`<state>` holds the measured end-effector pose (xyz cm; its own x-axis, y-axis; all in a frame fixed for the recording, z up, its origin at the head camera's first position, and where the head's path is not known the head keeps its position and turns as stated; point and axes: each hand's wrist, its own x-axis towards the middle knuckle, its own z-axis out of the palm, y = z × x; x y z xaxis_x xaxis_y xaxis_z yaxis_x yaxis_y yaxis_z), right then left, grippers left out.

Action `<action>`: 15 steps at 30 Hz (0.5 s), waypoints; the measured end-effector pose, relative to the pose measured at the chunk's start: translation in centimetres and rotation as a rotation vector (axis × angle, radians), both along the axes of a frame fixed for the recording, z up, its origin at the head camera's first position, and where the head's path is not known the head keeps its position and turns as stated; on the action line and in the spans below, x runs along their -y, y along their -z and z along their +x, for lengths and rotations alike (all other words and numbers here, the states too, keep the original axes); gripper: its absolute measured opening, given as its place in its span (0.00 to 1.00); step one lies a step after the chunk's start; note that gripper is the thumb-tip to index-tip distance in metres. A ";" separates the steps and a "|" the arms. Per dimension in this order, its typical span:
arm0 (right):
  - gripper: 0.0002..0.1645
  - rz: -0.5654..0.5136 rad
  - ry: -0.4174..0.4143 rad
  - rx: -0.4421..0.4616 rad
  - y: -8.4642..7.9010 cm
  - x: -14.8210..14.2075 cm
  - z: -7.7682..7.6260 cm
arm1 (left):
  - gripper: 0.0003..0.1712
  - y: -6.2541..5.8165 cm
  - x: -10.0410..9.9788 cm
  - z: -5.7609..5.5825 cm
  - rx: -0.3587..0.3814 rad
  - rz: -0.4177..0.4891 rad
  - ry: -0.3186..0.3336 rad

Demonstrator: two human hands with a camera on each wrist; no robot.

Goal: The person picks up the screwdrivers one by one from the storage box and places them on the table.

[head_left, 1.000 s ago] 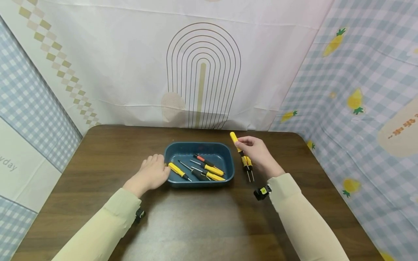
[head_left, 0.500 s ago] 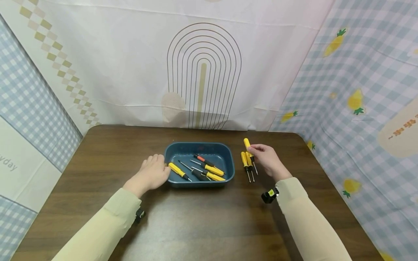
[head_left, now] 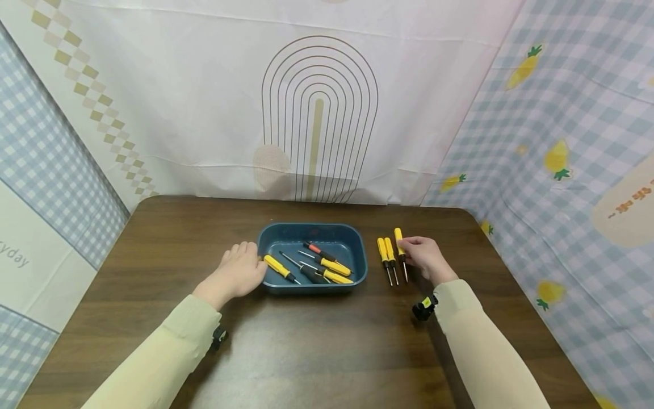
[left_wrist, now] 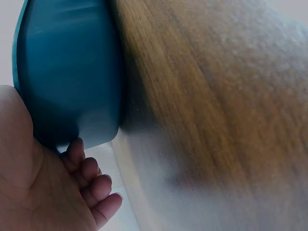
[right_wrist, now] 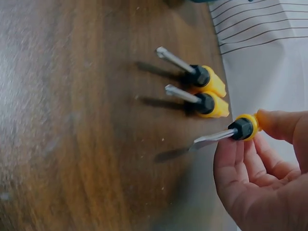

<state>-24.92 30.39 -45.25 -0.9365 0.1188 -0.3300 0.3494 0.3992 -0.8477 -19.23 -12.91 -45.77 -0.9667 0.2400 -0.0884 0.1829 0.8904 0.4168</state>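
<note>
My left hand holds the left end of a dark blue plastic bin, thumb at its rim and fingers curled against the outer wall in the left wrist view. Several screwdrivers lie loose inside, among them a yellow one near my left hand and a red-and-black one. Right of the bin, my right hand pinches the yellow handle of a flat-blade screwdriver, its shaft pointing toward me. Beside it two yellow-handled screwdrivers lie parallel on the table.
The brown wooden table runs back to a white cloth with printed arches. Blue checked cloth hangs along the right side.
My right hand has carried its screwdriver right and lowered it beside the two on the table, roughly lining it up with them. The left hand and bin have stayed in place.
</note>
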 end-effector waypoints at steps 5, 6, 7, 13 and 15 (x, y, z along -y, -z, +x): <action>0.27 0.048 0.010 0.022 0.4 -0.2 0.0 | 0.23 0.0 0.0 0.0 0.000 0.003 -0.002; 0.27 0.062 0.008 0.026 0.4 -0.2 0.0 | 0.23 0.0 0.0 0.0 -0.001 0.003 -0.003; 0.26 0.072 0.013 0.032 0.5 -0.1 -0.1 | 0.23 -0.1 0.0 0.0 -0.002 0.005 -0.001; 0.21 0.172 0.009 0.049 0.8 0.3 -0.3 | 0.22 -0.2 0.1 0.0 -0.002 0.010 0.003; 0.21 0.197 0.000 0.044 0.8 0.4 -0.3 | 0.22 -0.1 0.0 0.0 0.000 0.006 0.001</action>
<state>-25.20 29.96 -46.03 -0.9215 0.1853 -0.3414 0.3848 0.5560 -0.7368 -19.23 -12.94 -45.62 -0.9664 0.2417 -0.0872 0.1840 0.8877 0.4220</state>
